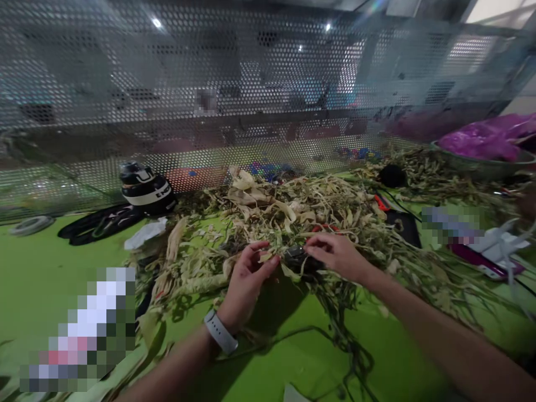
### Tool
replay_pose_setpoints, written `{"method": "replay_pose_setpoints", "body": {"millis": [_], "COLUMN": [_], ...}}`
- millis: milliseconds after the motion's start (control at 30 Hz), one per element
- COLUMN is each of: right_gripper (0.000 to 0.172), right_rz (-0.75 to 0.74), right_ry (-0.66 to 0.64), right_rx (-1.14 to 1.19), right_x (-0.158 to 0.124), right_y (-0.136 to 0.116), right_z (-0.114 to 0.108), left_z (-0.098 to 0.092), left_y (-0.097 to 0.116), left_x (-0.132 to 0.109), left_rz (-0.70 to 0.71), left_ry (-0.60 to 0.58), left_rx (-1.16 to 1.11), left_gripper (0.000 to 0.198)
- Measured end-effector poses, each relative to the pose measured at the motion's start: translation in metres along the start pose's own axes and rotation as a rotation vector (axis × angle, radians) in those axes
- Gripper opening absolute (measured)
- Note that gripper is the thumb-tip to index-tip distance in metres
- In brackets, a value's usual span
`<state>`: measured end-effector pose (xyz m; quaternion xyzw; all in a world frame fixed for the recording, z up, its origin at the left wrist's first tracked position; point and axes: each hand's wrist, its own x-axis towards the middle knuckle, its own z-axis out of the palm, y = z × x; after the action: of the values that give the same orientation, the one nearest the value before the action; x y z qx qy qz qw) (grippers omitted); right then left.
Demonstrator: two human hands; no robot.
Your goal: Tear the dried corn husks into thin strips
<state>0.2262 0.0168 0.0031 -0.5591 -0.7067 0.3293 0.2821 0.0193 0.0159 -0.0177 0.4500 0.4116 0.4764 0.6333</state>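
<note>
My left hand (247, 273), with a pale watch band (220, 331) on its wrist, has thumb and fingers curled around a thin, pale green leaf strip (265, 257). Facing it, my right hand (337, 258) pinches at the edge of a dark, shiny bundle (295, 255); exactly what its fingertips hold is too small to tell. Dark, stringy plant strands (339, 312) hang below the bundle onto the green tabletop (397, 352). Just behind both hands spreads a heap of dried husks and leaves (288, 204). Something red (324, 228) shows beside the right fingers.
A perforated metal screen (251, 72) stands behind the heap. At left are a black bottle-like container (148, 192), a black strap (98, 226) and a white ring (31, 225). To the right lie a black flat case (404, 226), a magenta-edged device (486, 262) and a basin with purple plastic (481, 139).
</note>
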Motion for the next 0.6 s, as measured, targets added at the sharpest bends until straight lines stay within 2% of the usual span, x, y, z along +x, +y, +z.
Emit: {"method": "replay_pose_setpoints", "body": {"millis": [67,133,200,367,500,600], "right_gripper": [0.034,0.032,0.028,0.028,0.018,0.015], "right_rz": [-0.038,-0.031,-0.004,0.024,0.003,0.006], "right_ry": [-0.119,-0.255,-0.315,-0.338,-0.257,-0.315], "right_rx": [0.152,0.196,0.196,0.167,0.05,0.089], "right_x": [-0.005,-0.009,-0.013,-0.018,-0.018,-0.017], "right_y": [-0.009,-0.016,-0.019,-0.019,-0.017,-0.018], "right_z": [0.006,0.013,0.02,0.029,0.033,0.028], "left_z": [0.003,0.005,0.006,0.007,0.009,0.008], "left_y": [0.0,-0.001,-0.003,-0.003,-0.003,-0.003], "left_x": [-0.003,-0.005,-0.007,-0.01,-0.009,-0.008], "left_rz": [-0.031,-0.032,-0.021,-0.015,-0.066,-0.103], "left_ry": [-0.036,-0.054,-0.06,-0.041,-0.036,-0.018], "left_rx": [0.034,0.063,0.075,0.085,0.028,-0.017], "left_gripper": [0.038,0.037,0.036,0.033,0.03,0.031]}}
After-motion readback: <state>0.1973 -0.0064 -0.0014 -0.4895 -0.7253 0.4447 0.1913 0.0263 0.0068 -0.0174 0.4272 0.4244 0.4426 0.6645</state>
